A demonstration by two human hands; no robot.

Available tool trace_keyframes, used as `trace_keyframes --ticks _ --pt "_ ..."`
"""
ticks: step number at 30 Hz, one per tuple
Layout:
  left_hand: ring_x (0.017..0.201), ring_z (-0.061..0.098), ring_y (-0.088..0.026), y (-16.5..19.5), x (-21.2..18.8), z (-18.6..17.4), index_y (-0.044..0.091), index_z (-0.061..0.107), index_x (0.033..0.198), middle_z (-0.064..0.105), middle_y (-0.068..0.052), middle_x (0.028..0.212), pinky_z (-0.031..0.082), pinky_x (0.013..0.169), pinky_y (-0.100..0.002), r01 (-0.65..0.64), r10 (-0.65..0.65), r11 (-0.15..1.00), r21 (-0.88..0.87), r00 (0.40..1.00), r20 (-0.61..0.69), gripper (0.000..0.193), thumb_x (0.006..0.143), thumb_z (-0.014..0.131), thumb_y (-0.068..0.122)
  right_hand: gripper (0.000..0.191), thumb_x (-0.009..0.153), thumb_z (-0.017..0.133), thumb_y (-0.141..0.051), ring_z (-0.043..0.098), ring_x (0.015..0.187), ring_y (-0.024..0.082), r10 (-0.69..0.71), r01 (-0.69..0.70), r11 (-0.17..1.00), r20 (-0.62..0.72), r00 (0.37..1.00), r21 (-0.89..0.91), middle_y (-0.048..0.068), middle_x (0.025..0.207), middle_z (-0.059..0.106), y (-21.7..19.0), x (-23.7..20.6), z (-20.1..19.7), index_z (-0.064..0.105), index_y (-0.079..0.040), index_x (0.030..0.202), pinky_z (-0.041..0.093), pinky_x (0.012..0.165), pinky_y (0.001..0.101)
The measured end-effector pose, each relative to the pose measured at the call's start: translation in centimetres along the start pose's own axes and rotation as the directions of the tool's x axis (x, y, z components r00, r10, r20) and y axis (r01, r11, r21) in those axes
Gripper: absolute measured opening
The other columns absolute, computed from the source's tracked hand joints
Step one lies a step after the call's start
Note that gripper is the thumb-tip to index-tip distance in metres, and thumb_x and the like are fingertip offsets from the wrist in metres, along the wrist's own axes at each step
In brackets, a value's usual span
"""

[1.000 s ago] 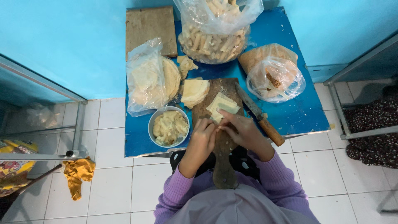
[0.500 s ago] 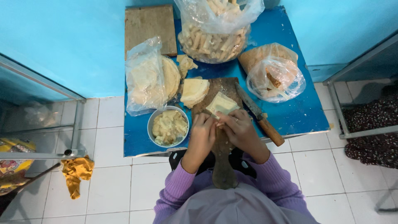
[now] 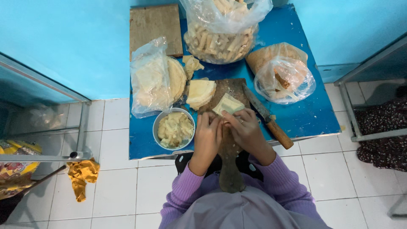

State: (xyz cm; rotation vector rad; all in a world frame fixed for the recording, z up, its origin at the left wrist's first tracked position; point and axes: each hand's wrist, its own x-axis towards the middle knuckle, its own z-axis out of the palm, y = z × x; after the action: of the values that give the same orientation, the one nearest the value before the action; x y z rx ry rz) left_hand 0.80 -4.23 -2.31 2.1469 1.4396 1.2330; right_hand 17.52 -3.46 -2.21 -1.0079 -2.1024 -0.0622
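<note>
Both hands on the pale square wrapper (image 3: 228,104), which lies on the dark wooden cutting board (image 3: 231,140) at the near-centre of the blue table (image 3: 313,114). Left hand (image 3: 207,132) and right hand (image 3: 243,129) sit side by side, fingertips pinched on the wrapper's near edge; each grip is closed on the wrapper. What is inside the fold is hidden by the fingers.

Containers:
- Round metal bowl (image 3: 174,128) just left of the left hand, near table edge, holds a pale yellowish chunky filling.
- Large clear plastic bag (image 3: 220,32) at the far side, top open, full of pale tan finished rolls.
- Clear bag (image 3: 146,80) at left holds a stack of round pale wrappers; part of the stack (image 3: 177,78) shows outside the bag's right edge.
- Crinkled clear bag (image 3: 284,76) at right, on or over brown paper, with a few brownish pieces inside; contents not clear.

Loose items:
- Folded pale sheets (image 3: 200,92) touching the board's far-left corner.
- Small crumpled pale piece (image 3: 191,64) between the wrapper bag and the roll bag.
- Knife (image 3: 267,116) with wooden handle lies diagonally just right of the board, blade pointing away.
- Second bare wooden board (image 3: 154,27) at the far-left corner against the blue wall.

No labels or signs readable. Yellow cloth (image 3: 82,176) on the white tiled floor, left.
</note>
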Motion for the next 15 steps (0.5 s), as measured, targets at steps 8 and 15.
trace_keyframes --ticks 8,15 --pt "0.112 0.056 -0.04 0.5 0.0 -0.8 -0.003 0.058 0.133 0.057 -0.022 0.121 0.047 0.096 -0.046 -0.006 0.0 0.992 -0.127 0.999 -0.045 0.042 0.094 0.069 0.008 0.043 0.09 0.073 -0.004 0.066 0.1 0.033 0.186 -0.187 0.963 0.024 0.982 0.194 0.014 0.111 0.067 0.8 0.3 0.9 0.06 -0.005 0.13 0.05 0.094 0.0415" --pt "0.117 0.057 -0.04 1.2 -0.2 -1.0 0.001 0.054 0.138 0.056 -0.021 0.127 0.048 0.1 -0.045 -0.029 0.019 0.968 -0.251 0.999 -0.044 0.051 0.093 0.074 0.013 0.062 0.096 0.067 -0.002 0.069 0.096 0.011 0.511 -0.602 0.241 0.428 0.745 0.761 0.007 0.102 0.073 1.1 -1.5 -1.4 0.046 -0.004 0.154 0.056 0.086 0.0254"
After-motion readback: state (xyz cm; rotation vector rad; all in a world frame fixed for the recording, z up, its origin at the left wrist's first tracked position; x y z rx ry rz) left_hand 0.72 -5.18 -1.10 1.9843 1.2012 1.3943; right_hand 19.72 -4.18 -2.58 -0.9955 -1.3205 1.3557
